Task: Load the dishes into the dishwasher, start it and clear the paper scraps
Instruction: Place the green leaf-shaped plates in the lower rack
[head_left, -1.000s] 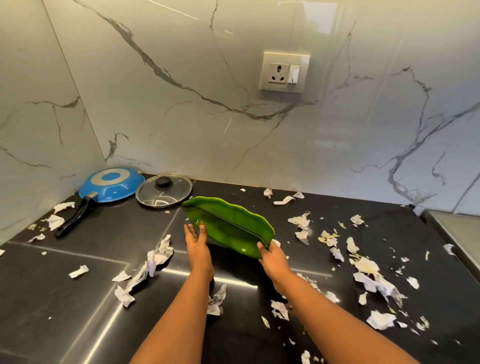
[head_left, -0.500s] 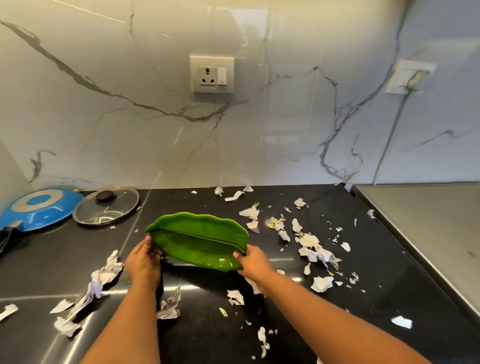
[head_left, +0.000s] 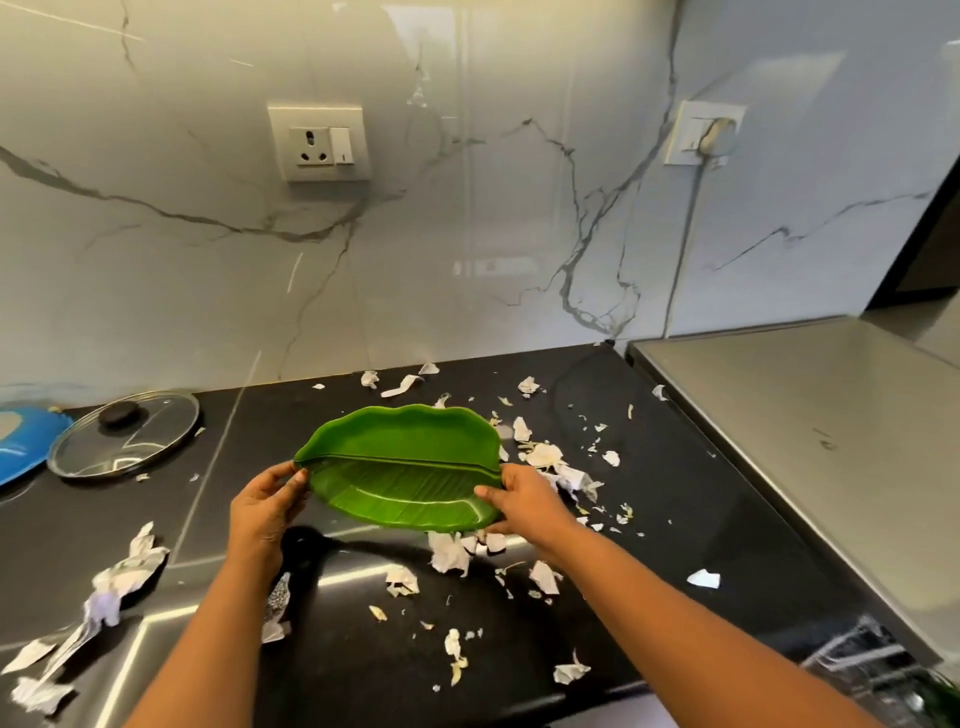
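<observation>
Two green leaf-shaped plates (head_left: 402, 465), stacked and tilted, hang above the black counter (head_left: 675, 499). My left hand (head_left: 265, 512) grips their left tip and my right hand (head_left: 522, 501) grips their right end, thumb on top. White paper scraps (head_left: 543, 456) lie scattered over the counter, right of and under the plates, with more paper scraps (head_left: 111, 582) at the left. At the lower right a wire dishwasher rack (head_left: 872, 670) shows partly below the counter's edge.
A glass pot lid (head_left: 124, 434) lies at the back left, beside a blue pan (head_left: 21, 441) cut off by the frame. A grey steel worktop (head_left: 810, 441) adjoins the counter on the right. The marble wall carries a socket (head_left: 318, 143) and a plugged socket (head_left: 706, 134).
Both hands have carried the green plates to the right and tilted them flatter. The view has swung right, so the pan is nearly out of frame and the dishwasher rack has appeared.
</observation>
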